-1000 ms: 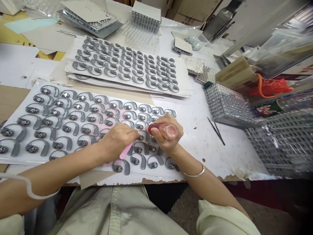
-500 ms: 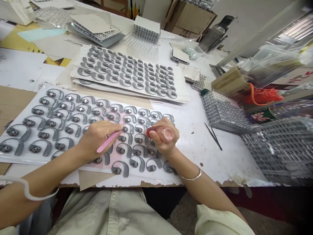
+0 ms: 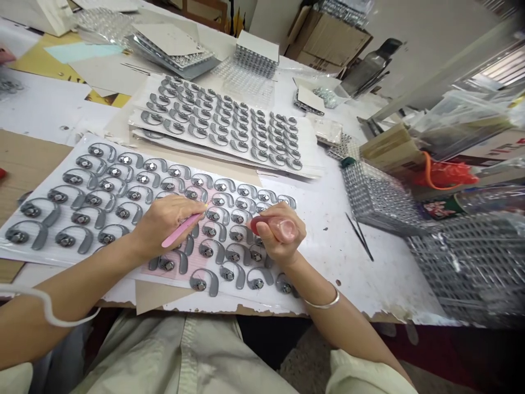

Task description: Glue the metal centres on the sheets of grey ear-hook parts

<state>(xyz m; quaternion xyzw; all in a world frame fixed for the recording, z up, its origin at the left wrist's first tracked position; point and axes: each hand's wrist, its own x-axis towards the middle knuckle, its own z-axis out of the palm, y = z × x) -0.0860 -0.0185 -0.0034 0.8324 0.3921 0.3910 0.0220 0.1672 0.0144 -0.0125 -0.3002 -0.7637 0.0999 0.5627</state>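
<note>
Left hand (image 3: 169, 220): grip closed on pink tool (image 3: 178, 232), tip by grey earpiece (image 3: 212, 216), contact unclear. Right hand (image 3: 274, 247) at its 3 o'clock, grip wrapped round red bottle (image 3: 283, 229).

Chip-edged white worktable (image 3: 324, 260), sheet of grey hooked pieces (image 3: 66, 219), black tweezers (image 3: 361, 238), clear plastic tray (image 3: 255, 91)

Illumination is bright and diffuse across the white surface (image 3: 322, 254); shadows on it are soft and faint. At far right, the slatted window (image 3: 502, 68) is overexposed. Small specular highlights mark the round metal parts of the grey hook-shaped pieces (image 3: 40, 238). The glossy bottle (image 3: 283, 230) also reflects light. The floor (image 3: 305, 358) below the near edge is dim. Wide-angle distortion stretches the right side, where the stacked trays (image 3: 471, 262) appear smeared. The near right corner falls to black.
</note>
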